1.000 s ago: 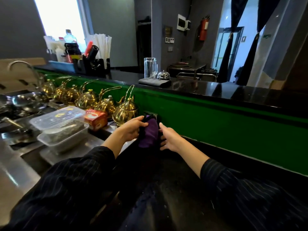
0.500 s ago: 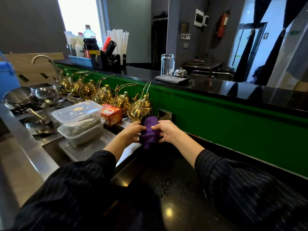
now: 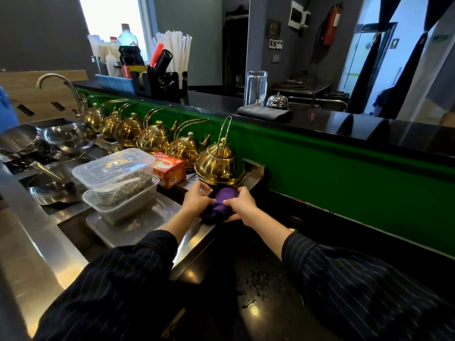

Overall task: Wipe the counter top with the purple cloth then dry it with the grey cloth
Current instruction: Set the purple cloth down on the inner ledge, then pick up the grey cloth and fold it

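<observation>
Both hands closed on purple cloth (image 3: 222, 203): left hand (image 3: 197, 200) gripping its left side, right hand (image 3: 242, 205) its right. Cloth is bunched against black table (image 3: 258, 279) at the far left edge, probably being folded or wrung for wiping. Droplets seen on near surface. Gold teapot (image 3: 218, 163) just beyond the cloth. Grey cloth (image 3: 264, 113) is parked folded on the far upper ledge, likely staged for drying.

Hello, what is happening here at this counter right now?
A person holds a bunched purple cloth in both hands, left hand and right hand, at the far end of the black counter top, near a gold teapot. The folded grey cloth lies untouched on the upper ledge.
</observation>
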